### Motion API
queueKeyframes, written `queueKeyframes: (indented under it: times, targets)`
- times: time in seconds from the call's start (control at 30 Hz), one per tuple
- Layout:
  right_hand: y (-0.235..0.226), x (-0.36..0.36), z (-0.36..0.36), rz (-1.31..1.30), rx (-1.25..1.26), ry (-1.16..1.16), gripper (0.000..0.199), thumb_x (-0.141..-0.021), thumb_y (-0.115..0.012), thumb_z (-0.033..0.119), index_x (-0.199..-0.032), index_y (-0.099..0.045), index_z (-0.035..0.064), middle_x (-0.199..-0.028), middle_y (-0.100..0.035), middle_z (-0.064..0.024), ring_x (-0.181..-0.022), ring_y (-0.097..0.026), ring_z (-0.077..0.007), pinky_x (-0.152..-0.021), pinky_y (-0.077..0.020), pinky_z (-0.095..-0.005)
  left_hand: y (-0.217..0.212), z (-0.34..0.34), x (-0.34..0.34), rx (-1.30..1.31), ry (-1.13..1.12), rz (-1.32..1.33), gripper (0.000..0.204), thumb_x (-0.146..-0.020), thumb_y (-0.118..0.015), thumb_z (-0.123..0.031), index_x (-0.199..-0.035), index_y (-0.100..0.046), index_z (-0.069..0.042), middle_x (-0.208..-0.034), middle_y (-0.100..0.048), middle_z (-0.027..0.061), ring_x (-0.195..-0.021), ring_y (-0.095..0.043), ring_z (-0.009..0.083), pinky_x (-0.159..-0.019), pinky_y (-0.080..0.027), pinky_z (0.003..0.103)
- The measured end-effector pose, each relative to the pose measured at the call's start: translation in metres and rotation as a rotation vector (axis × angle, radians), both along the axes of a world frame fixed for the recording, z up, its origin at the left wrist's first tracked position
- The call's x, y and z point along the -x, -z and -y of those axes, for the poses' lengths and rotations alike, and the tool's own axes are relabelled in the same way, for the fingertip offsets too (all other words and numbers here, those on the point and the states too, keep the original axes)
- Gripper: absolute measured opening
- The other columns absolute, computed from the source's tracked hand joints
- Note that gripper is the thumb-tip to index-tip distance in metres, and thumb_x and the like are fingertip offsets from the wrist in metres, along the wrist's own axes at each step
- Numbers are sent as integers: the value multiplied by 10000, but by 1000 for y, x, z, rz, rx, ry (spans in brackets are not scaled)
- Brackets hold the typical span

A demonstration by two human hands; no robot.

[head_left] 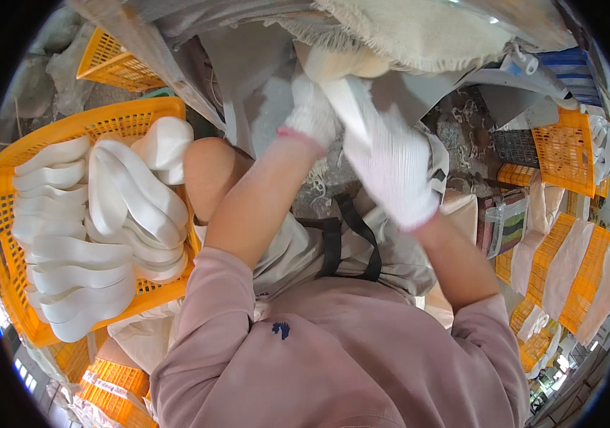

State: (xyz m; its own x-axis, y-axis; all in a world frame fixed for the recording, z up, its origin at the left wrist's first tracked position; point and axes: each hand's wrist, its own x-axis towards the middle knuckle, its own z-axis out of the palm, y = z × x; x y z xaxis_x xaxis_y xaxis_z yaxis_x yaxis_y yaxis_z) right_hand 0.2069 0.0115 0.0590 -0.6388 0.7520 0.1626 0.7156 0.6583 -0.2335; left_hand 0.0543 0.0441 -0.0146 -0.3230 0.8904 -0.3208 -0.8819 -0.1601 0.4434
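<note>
Right hand (392, 167) is gripping one white sole (350, 108) near frayed cloth (419, 36); left hand (313, 113) is touching its side, finger closure blurred, cannot tell. Loose fringe, hanging close, could be catching either hand and jerking sole free. Counting: two hands, one held sole, one orange basket (105, 113) carrying over ten stacked soles (87, 310).

Soft light, blurred hands (389, 170), bent edges
</note>
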Motion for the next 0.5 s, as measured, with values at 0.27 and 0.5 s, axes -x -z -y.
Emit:
queueKeyframes:
  times: [0.27,0.5]
  targets:
    - [-7,17,-11,-332,-127,-40,224,-919,-760,245,-1101,-768,115,-856,-738,-119,-706,-724,-323,-674,-588,-403,43,8,-6,-54,285,69,290,-1026,-622,-271,-1202,-743,-75,-1128,-769,178,-1068,-754,291,-936,-594,429]
    - [-8,39,-28,-270,26,95,128,-947,-721,248,-1044,-752,171,-910,-750,-119,-796,-730,-367,-663,-578,-420,19,11,-13,146,9,-1805,351,-886,-739,-289,-1157,-732,-67,-1044,-752,150,-1013,-723,377,-862,-564,448]
